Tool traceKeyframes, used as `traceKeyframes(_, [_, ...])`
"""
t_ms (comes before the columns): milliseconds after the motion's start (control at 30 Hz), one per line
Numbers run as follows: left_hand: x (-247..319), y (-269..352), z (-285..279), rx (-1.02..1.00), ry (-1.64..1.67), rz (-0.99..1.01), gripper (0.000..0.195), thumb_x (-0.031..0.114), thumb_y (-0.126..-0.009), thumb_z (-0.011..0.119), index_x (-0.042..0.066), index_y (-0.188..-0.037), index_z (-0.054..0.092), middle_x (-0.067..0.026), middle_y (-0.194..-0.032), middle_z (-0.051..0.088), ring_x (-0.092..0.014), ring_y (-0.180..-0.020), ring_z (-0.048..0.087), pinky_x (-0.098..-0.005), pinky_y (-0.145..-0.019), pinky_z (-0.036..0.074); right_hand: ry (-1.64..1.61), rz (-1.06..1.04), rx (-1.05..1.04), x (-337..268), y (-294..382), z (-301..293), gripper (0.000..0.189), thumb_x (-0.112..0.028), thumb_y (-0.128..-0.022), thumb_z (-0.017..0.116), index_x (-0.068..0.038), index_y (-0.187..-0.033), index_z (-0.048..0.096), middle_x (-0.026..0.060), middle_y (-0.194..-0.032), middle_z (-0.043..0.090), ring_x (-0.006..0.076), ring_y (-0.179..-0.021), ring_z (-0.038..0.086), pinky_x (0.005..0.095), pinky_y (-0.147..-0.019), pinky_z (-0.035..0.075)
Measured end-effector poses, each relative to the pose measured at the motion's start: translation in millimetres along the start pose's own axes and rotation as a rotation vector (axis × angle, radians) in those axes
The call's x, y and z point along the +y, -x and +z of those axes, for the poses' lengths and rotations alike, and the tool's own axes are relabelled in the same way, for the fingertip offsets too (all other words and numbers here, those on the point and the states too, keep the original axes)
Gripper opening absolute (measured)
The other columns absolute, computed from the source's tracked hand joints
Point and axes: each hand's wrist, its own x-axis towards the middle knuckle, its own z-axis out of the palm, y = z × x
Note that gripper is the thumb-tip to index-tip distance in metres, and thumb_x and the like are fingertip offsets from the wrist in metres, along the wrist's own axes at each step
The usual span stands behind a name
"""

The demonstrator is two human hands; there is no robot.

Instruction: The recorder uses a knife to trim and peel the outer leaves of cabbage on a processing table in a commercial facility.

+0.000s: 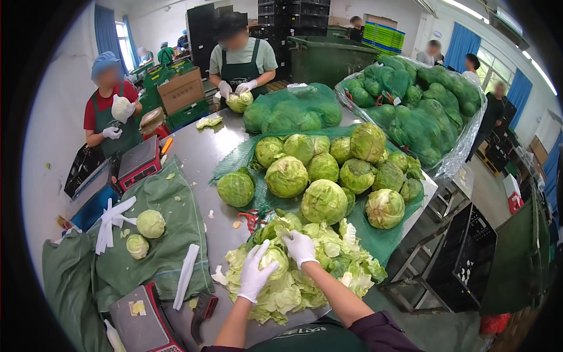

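Both my hands wear white gloves and are at a pale green cabbage head [277, 262] above a heap of loose cabbage leaves [281, 299]. My left hand [257, 273] cups the head's left side, thumb across its front. At its upper right, my right hand [299, 247] has its fingers bent against a leaf; its exact grip is partly hidden. Beyond the heap, many untrimmed cabbages [324, 202] lie on green netting [374, 242]. Two trimmed heads [151, 223] rest on a green woven sack [176, 264] at the left.
Two red-rimmed scales [138, 321] [140, 160] stand along the left of the metal table [220, 145]. A black-and-red tool [203, 312] lies near the front edge. Across the table, a person [242, 61] handles a cabbage; another [110, 105] stands left. A black crate [462, 259] is at right.
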Motion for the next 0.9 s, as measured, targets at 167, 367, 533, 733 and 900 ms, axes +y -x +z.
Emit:
traceKeyframes(167, [-10.7,-4.8,1.1,-0.005,0.123,0.022,0.060,0.026,-0.080,0.074,0.016,-0.135,0.055,-0.0179,-0.133,0.050,-0.029,-0.126,0.045,-0.0362,-0.105,0.035,0.100,-0.026,0.142,21.0,-19.8,9.7,0.037,-0.039,-0.085,0.062,-0.004,-0.093,0.066,0.0221,-0.089,0.067,0.0406,-0.088,0.063,0.0460,-0.077,0.049])
traceKeyframes(367, [-15.3,11.5,-24.0,0.081,0.821,-0.271,0.059,0.019,-0.087,0.067,0.009,-0.141,0.046,-0.0121,-0.137,0.047,-0.024,-0.124,0.048,-0.0335,-0.102,0.041,-0.092,0.076,0.096,4.0,-1.4,-24.9,0.042,-0.037,-0.086,0.065,0.002,-0.103,0.062,0.0207,-0.081,0.068,0.0330,-0.068,0.068,0.0410,-0.070,0.052])
traceKeyframes(533, [15.6,40.1,-7.7,0.074,0.971,-0.309,0.077,0.013,-0.084,0.070,0.012,-0.149,0.029,-0.0143,-0.145,0.036,-0.026,-0.128,0.044,-0.0357,-0.102,0.043,-0.277,-0.116,-0.133,8.4,62.3,-19.0,0.048,-0.032,-0.090,0.066,0.003,-0.121,0.055,0.0181,-0.089,0.069,0.0203,-0.062,0.066,0.0351,-0.062,0.052])
traceKeyframes(733, [6.2,19.5,9.2,0.039,-0.099,0.012,0.096,0.020,-0.063,0.085,0.014,-0.146,0.038,-0.0199,-0.152,0.026,-0.037,-0.137,0.030,-0.0398,-0.112,0.030,-0.212,-0.101,-0.133,39.8,58.6,-30.0,0.053,-0.043,-0.095,0.055,0.004,-0.120,0.058,0.0197,-0.097,0.069,0.0271,-0.088,0.067,0.0346,-0.079,0.050])
traceKeyframes(900, [9.7,5.0,8.0,-0.003,-0.054,0.054,0.097,0.021,-0.061,0.086,0.014,-0.145,0.039,-0.0137,-0.152,0.032,-0.032,-0.133,0.040,-0.0379,-0.109,0.035,0.114,-0.322,-0.048,25.1,68.9,-47.5,0.054,-0.045,-0.098,0.045,-0.002,-0.130,0.051,0.0256,-0.084,0.066,0.0432,-0.081,0.063,0.0455,-0.073,0.049])
